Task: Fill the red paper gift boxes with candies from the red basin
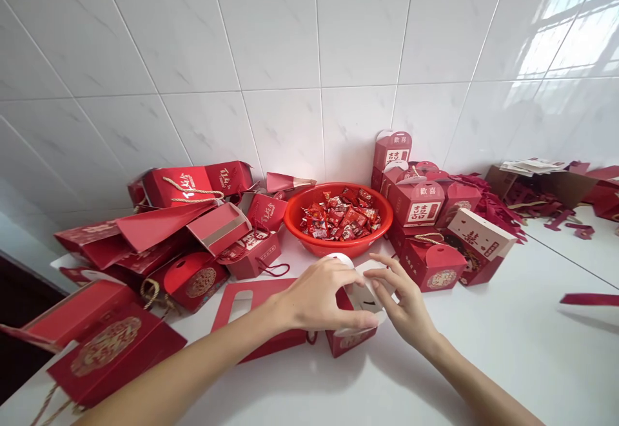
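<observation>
A small red box with a pale inside stands on the white table between my hands, its top flaps raised. My left hand curves over its left side, thumb along the front flap and fingers at the back, gripping it. At the right, my right hand has its fingers slightly spread against the raised pale flap. Just behind the box is a red basin full of small red wrapped candies.
Red gift boxes with rope handles crowd the left. More boxes stand right of the basin. A flat red piece lies beside my left wrist. Red ribbons and a cardboard box are farther right, and a tiled wall rises behind.
</observation>
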Demonstrator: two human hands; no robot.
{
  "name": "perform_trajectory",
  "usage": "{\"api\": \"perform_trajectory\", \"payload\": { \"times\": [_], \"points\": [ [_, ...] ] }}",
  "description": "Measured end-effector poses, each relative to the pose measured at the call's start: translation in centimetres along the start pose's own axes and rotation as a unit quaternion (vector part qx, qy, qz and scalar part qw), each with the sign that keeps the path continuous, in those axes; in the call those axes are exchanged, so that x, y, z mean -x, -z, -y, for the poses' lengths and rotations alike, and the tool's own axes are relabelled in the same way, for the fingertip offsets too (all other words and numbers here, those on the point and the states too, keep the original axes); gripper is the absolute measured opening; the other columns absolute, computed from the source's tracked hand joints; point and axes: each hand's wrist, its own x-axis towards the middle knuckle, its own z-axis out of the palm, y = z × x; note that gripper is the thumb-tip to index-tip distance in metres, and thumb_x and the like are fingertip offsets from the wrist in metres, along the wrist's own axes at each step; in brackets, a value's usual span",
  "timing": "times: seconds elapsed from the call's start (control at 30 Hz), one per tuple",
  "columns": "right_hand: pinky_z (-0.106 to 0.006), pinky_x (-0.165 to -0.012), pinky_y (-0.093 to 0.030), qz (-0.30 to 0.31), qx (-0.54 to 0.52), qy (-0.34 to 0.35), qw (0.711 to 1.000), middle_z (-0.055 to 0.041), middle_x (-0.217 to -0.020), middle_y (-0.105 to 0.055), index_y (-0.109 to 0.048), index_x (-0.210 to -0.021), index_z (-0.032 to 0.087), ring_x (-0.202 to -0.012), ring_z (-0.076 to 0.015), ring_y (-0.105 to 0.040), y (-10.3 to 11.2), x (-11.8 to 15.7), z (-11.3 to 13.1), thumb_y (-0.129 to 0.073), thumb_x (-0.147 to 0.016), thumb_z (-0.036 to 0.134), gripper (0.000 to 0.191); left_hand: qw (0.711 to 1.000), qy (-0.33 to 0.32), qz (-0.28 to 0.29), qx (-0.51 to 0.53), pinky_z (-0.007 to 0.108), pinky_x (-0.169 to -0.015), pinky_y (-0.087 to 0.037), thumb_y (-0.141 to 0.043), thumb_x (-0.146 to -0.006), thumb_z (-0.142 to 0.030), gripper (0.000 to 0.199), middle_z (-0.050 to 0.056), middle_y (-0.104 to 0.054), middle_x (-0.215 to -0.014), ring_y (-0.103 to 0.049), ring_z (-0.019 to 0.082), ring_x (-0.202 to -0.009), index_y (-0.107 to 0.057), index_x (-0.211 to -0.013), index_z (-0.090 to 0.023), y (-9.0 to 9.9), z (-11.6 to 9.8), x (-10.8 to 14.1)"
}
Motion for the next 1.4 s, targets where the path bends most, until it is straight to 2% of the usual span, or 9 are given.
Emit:
{"api": "perform_trajectory", "payload": {
  "times": [0.3,0.4,0.53,0.67,0.77,0.97,1.13,1.27,1.4],
  "points": [
    [-0.041,-0.091,-0.056,-0.068,0.037,0.006,0.997,-0.0126,-0.132,-0.062,-0.074,-0.102,0.025,-0.11,-0.0256,-0.066,0.0,-0.1,-0.9,-0.055,-0.096,0.034,0.022,0.985,0.142,-0.001,-0.093,0.039,-0.083,-0.047,-0.081,-0.057,-0.072,0.062,0.004,-0.061,-0.089,-0.059,0.027,-0.09,-0.072,-0.093,-0.022,1.5,-0.2,2.1],
    [-0.043,-0.097,-0.055,-0.026,0.039,0.008,0.999,-0.0129,-0.132,-0.062,-0.073,-0.108,0.025,-0.117,-0.028,-0.064,0.0,-0.1,-0.8,-0.062,-0.093,0.042,0.026,0.983,0.169,0.014,-0.066,0.04,-0.084,-0.049,-0.066,-0.071,-0.078,0.072,0.008,-0.061,-0.111,-0.062,0.028,-0.096,-0.069,-0.116,-0.023,1.6,-0.3,2.9],
    [-0.045,-0.101,-0.054,0.065,0.041,0.015,0.997,-0.0148,-0.141,-0.058,-0.07,-0.123,0.025,-0.125,-0.0311,-0.06,0.3,0.1,-0.6,-0.065,-0.09,0.053,0.044,0.979,0.203,0.008,-0.027,0.039,-0.082,-0.05,-0.037,-0.094,-0.07,0.062,0.009,-0.056,-0.128,-0.065,0.025,-0.096,-0.059,-0.134,-0.028,1.8,-0.1,3.5],
    [-0.052,-0.109,-0.047,0.149,0.057,0.042,0.986,-0.0158,-0.156,-0.042,-0.057,-0.143,0.027,-0.139,-0.0372,-0.047,0.7,0.3,-0.8,-0.073,-0.079,0.063,0.075,0.973,0.208,0.069,-0.069,0.045,-0.094,-0.049,-0.058,-0.082,-0.071,0.076,0.014,-0.053,-0.141,-0.058,0.037,-0.12,-0.051,-0.143,-0.025,2.0,-0.3,3.9],
    [-0.054,-0.111,-0.043,0.175,0.081,0.044,0.98,-0.0154,-0.161,-0.034,-0.051,-0.148,0.029,-0.145,-0.0379,-0.04,0.9,0.3,-1.0,-0.076,-0.077,0.06,0.081,0.977,0.183,0.081,-0.079,0.045,-0.096,-0.049,-0.074,-0.07,-0.063,0.087,0.014,-0.051,-0.146,-0.054,0.039,-0.127,-0.048,-0.145,-0.026,2.1,-0.5,4.1],
    [-0.05,-0.11,-0.046,0.131,0.09,0.007,0.987,-0.0134,-0.157,-0.041,-0.052,-0.146,0.031,-0.145,-0.0337,-0.041,0.7,-0.1,-1.4,-0.073,-0.083,0.055,0.071,0.98,0.191,0.025,-0.047,0.047,-0.1,-0.048,-0.073,-0.073,-0.053,0.07,0.012,-0.046,-0.15,-0.051,0.037,-0.13,-0.057,-0.137,-0.028,0.6,0.4,3.5],
    [-0.049,-0.102,-0.053,0.076,0.084,-0.025,0.993,-0.0159,-0.149,-0.048,-0.056,-0.138,0.027,-0.125,-0.031,-0.06,0.9,-0.6,-1.9,-0.068,-0.086,0.056,0.061,0.973,0.22,-0.027,-0.06,0.05,-0.098,-0.049,-0.071,-0.074,-0.057,0.071,0.014,-0.052,-0.141,-0.056,0.037,-0.122,-0.059,-0.136,-0.023,-0.8,0.9,1.9],
    [-0.048,-0.099,-0.054,0.052,0.08,-0.006,0.995,-0.0153,-0.148,-0.049,-0.056,-0.137,0.027,-0.117,-0.0293,-0.063,1.2,-0.8,-1.7,-0.067,-0.087,0.054,0.058,0.974,0.222,0.0,-0.037,0.045,-0.088,-0.053,-0.062,-0.082,-0.061,0.056,0.012,-0.06,-0.136,-0.065,0.033,-0.108,-0.067,-0.125,-0.025,0.9,0.1,1.4],
    [-0.046,-0.096,-0.055,0.03,0.08,0.025,0.996,-0.0152,-0.147,-0.05,-0.055,-0.135,0.028,-0.124,-0.0306,-0.059,1.5,-0.8,-1.2,-0.063,-0.091,0.049,0.05,0.975,0.219,-0.027,-0.028,0.035,-0.085,-0.052,-0.059,-0.087,-0.053,0.044,0.007,-0.074,-0.115,-0.068,0.027,-0.101,-0.073,-0.115,-0.023,3.9,0.5,0.7]
  ]
}}
